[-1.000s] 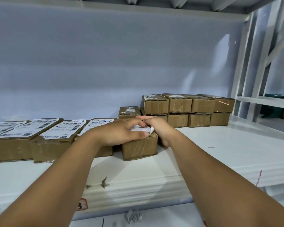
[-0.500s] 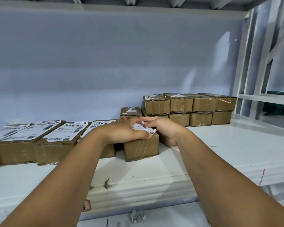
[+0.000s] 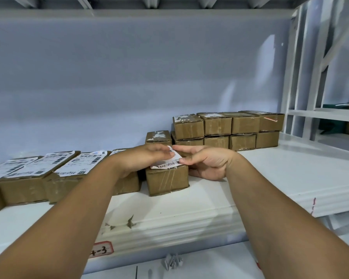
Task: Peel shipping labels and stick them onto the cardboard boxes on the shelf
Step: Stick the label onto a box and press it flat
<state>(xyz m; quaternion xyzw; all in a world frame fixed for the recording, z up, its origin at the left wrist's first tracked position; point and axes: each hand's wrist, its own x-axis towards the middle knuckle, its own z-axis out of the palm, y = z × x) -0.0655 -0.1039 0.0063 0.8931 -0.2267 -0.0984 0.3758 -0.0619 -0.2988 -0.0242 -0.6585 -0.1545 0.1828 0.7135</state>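
A small cardboard box [image 3: 167,179] stands near the front of the white shelf [image 3: 270,174]. A white shipping label [image 3: 165,163] lies on its top. My left hand [image 3: 143,158] lies flat over the label's left part, fingers straight, pressing it down. My right hand [image 3: 205,163] is at the box's right side; its thumb and forefinger pinch the label's right edge. Part of the label is hidden under my left hand.
Left of the box runs a row of labelled boxes [image 3: 75,168]. A two-high stack of unlabelled boxes [image 3: 228,127] stands at the back right, with a single box [image 3: 158,137] in front. A red-edged tag [image 3: 101,249] and crumpled paper [image 3: 172,261] are at the shelf's front.
My right hand has drawn back to the right, off the box's top to its right edge. My left hand stays on the label. The view has shifted slightly.
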